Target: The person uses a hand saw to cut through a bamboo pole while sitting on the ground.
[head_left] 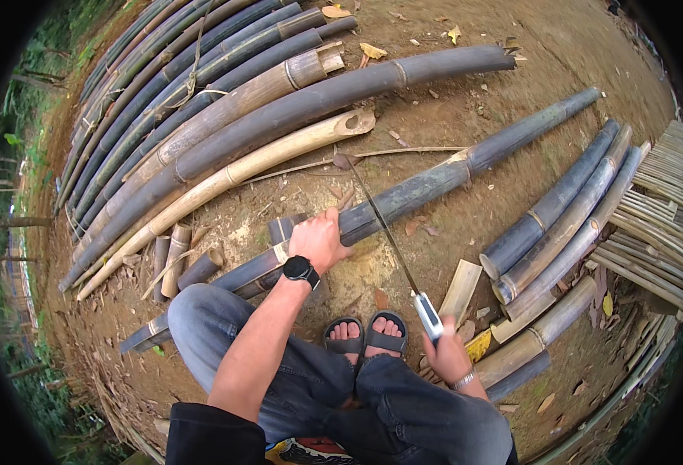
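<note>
A long dark bamboo pole [427, 186] lies slanting across the ground in front of me, from low on the left up to the far right. My left hand [320, 239] grips it from above, the wrist wearing a black watch [301, 270]. In my right hand [448, 356] is the pale, dark-inlaid handle of a handsaw [428, 316]; the hand is slightly blurred. The saw's thin blade crosses the pole to the right of my left hand. Whether its teeth are in the bamboo I cannot tell. A short bamboo piece [283, 227] sits just behind the pole, beside my left hand.
Many long bamboo poles [303, 97] are piled at the upper left, with short offcuts [200, 266] below them. Cut lengths [551, 209] and stacked split strips [655, 209] lie at the right. Sawdust [369, 271] covers the dirt before my sandalled feet [345, 333].
</note>
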A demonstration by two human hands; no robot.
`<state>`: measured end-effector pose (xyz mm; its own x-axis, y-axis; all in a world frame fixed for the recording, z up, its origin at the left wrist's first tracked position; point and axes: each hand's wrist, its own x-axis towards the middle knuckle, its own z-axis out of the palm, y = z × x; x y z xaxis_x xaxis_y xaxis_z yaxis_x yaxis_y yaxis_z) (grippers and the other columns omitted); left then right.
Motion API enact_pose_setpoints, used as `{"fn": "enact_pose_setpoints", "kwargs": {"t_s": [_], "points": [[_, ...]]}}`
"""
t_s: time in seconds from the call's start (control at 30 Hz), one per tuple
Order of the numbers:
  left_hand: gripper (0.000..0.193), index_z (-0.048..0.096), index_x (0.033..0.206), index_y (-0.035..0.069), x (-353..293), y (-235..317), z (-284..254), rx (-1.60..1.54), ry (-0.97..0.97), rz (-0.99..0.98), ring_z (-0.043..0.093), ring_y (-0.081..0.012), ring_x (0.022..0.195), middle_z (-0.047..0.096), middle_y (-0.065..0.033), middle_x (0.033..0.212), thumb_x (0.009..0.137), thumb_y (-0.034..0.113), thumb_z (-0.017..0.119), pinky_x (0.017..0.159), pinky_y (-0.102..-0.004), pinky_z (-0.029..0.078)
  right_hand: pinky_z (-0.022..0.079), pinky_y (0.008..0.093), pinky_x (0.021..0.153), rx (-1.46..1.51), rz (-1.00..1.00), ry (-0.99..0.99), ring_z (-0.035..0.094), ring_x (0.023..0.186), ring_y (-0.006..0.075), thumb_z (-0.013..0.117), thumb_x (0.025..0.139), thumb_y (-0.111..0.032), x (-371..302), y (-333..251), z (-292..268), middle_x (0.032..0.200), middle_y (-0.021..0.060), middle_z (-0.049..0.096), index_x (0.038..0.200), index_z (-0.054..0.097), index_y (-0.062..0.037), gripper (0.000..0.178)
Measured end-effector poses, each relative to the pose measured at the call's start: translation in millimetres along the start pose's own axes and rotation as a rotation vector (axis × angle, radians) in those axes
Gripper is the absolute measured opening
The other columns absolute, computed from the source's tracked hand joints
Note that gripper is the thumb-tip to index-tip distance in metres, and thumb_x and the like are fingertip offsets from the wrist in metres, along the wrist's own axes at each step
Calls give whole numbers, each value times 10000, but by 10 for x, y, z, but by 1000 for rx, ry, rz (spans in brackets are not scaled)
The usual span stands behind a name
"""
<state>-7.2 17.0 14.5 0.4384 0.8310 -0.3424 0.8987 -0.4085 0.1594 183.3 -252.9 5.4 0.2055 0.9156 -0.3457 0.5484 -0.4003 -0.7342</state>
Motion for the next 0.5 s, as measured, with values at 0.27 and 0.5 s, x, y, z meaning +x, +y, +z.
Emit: {"fn": "enact_pose_setpoints", "kwargs": {"t_s": [0.27,0.5], "points": [[597,576,1003,8,29,24,58,-6,24,25,722,-363,884,722,-209,966,659,402,862,775,-435,583,514,598,598,26,27,-27,659,726,525,641,972,-210,809,-299,70,723,330,635,1161,387,14,388],[580,566,998,11,-34,44,150,15,35,15,722,-366,885,723,-210,957,667,385,860,775,-433,583,509,574,639,49,113,-59,643,779,549,645,969,-175,16,-72,-4,803,333,650,1206,385,-1,392]]}}
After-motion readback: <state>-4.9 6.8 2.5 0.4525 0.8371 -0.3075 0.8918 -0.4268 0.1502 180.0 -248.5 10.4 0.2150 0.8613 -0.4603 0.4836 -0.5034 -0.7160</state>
